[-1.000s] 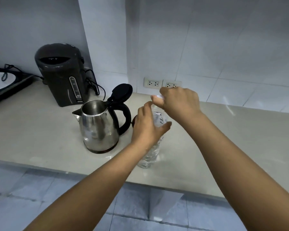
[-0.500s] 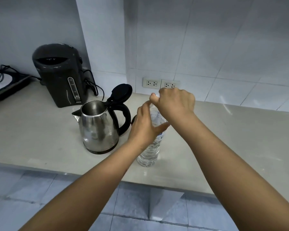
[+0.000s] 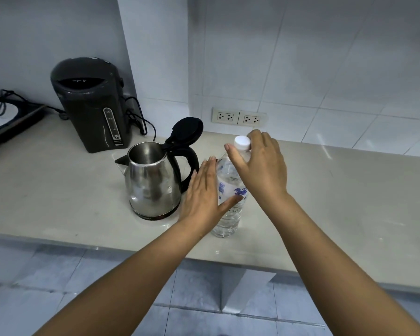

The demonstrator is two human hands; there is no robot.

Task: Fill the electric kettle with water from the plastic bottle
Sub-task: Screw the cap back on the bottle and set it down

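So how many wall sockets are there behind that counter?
2, side by side on the tiled wall just above the counter: one socket left, the other socket right, behind the bottle. None seems hidden.

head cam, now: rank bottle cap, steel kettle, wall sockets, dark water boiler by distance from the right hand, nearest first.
From the right hand:
1. Bottle cap, white, at its fingertips.
2. Wall sockets, on the tiled wall behind the hand.
3. Steel kettle, to the left, past the left hand; lid open.
4. Dark water boiler, far left at the back.
Sockets and kettle are close to call.
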